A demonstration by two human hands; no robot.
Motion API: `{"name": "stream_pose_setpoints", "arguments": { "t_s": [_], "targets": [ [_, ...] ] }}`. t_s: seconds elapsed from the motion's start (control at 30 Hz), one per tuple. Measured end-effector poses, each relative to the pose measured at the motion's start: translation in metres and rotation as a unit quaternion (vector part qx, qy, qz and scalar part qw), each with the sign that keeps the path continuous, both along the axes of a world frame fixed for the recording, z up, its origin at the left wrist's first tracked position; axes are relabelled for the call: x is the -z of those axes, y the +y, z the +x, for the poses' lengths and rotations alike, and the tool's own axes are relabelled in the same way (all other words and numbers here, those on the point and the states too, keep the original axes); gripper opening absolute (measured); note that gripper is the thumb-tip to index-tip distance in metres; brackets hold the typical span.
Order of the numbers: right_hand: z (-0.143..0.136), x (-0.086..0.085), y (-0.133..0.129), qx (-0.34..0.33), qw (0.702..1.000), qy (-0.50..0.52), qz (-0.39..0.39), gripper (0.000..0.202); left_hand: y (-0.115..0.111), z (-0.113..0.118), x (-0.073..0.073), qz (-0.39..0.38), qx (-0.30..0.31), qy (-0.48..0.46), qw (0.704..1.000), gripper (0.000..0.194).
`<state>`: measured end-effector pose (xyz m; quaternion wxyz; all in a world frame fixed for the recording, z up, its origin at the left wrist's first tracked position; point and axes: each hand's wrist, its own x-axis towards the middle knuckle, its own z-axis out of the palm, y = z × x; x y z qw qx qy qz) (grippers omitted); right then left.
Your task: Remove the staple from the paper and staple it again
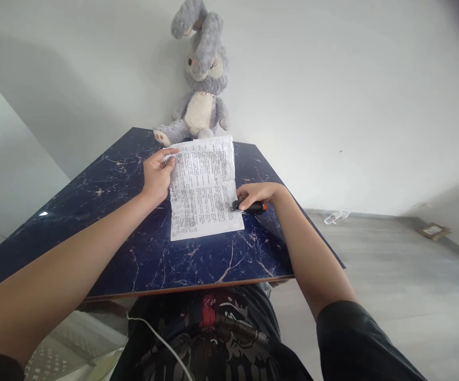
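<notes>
A printed sheet of paper point(203, 185), dense with text and slightly creased, is held above the dark blue table. My left hand point(160, 172) pinches its upper left edge between thumb and fingers. Against the lower right edge, my right hand point(251, 196) grips a black stapler point(256, 208) with an orange end. The stapler's jaw end overlaps the paper's edge; whether it is pressed down I cannot tell. Some fingers of the right hand are hidden behind the stapler and the paper.
A grey plush rabbit point(203, 69) sits at the table's back, against the white wall. The marble-patterned table point(229, 262) has a brown front edge. A white cable point(161, 341) hangs near my lap. Small cardboard point(433, 230) and clear plastic point(335, 217) lie on the floor at right.
</notes>
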<state>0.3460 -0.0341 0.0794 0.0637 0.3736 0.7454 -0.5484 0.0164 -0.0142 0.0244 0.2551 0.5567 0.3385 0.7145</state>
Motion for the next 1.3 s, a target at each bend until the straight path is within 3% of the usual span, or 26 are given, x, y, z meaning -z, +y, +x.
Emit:
{"name": "stream_pose_setpoints", "arguments": {
  "t_s": [0.27, 0.47, 1.13, 1.3],
  "targets": [
    [-0.0038, -0.0008, -0.0075, 0.056, 0.998, 0.017, -0.038, 0.058, 0.0016, -0.0011, 0.0007, 0.012, 0.004, 0.001, 1.000, 0.019],
    [-0.0032, -0.0046, -0.0089, 0.061, 0.996, 0.021, -0.067, 0.058, 0.0002, -0.0004, -0.0002, 0.009, 0.016, 0.000, 1.000, 0.017],
    [-0.0007, -0.0050, -0.0082, 0.084, 0.996, 0.007, -0.041, 0.055, -0.0036, 0.0017, -0.0032, 0.002, -0.003, 0.019, 1.000, 0.013],
    [-0.0060, -0.0057, -0.0086, 0.064, 0.997, 0.029, -0.041, 0.052, -0.0022, 0.0005, -0.0018, 0.001, -0.003, 0.019, 1.000, 0.014]
  ]
}}
